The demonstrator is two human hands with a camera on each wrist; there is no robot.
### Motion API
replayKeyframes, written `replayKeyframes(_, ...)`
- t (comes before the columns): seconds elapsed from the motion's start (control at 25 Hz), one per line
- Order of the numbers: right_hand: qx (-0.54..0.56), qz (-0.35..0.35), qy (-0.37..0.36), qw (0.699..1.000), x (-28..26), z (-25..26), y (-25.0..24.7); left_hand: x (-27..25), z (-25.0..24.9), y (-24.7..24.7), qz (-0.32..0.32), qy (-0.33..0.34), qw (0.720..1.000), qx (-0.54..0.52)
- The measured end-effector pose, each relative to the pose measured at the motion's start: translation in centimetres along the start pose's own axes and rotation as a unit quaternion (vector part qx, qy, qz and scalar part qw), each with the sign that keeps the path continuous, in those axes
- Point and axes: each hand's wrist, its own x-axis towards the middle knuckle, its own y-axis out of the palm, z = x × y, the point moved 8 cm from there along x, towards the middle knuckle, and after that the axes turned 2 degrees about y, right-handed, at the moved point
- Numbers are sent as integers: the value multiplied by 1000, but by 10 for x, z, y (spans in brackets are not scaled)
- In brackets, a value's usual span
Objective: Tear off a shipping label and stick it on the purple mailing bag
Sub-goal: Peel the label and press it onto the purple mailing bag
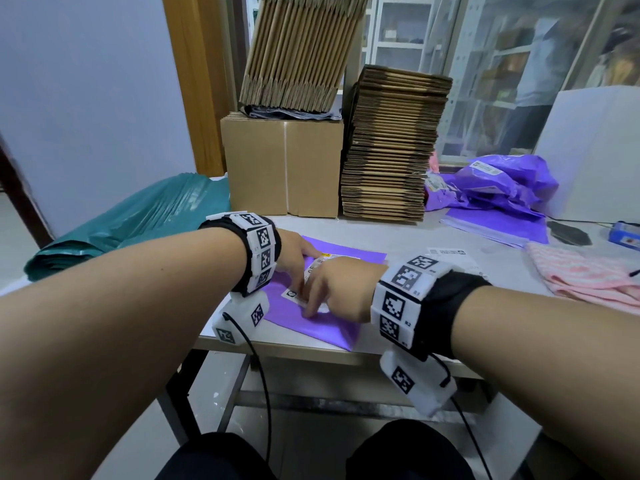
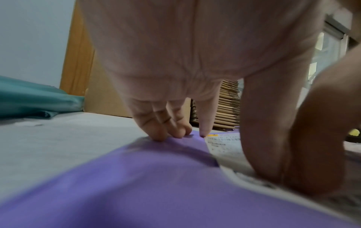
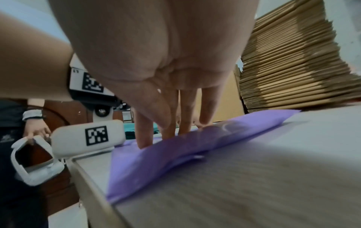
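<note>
The purple mailing bag (image 1: 311, 323) lay flat on the grey tabletop (image 1: 433, 306), near its front edge. A white shipping label (image 1: 313, 271) lay on the upper face of the bag, between the two hands and partly covered by them.

The left hand (image 1: 294, 252) was spread wide, with straight fingers (image 2: 162, 131) angled down so that the tips pressed the far left part of the bag, just beside the label's edge. It gripped nothing.

The right hand (image 1: 337, 289) was likewise extended, palm down. Its fingers (image 3: 183, 123) were straight and pressed down on the label and the bag; the film puckered under the tips. It also gripped nothing.

Behind the bag, a closed cardboard box (image 1: 282, 168) stood at the rear of the tabletop, with a bundle of flattened cartons (image 1: 298, 53) on top and a taller stack of flattened cartons (image 1: 391, 143) just beside it to the right. A pile of green mailing bags (image 1: 138, 216) lay at the left. More purple mailing bags (image 1: 498, 188) were heaped at the right rear, and a pink striped cloth (image 1: 585, 275) lay at the right edge.
</note>
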Motion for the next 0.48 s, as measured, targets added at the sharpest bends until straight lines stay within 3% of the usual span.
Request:
replayKeyframes(0.28,-1,-1,62,998,-16,-28,-1,-4,2,0,4,-25,1000,2)
replayKeyframes(0.48,16,-61,93,994,-5,-22,-35,-5,1,1,0,-13,1000,-2)
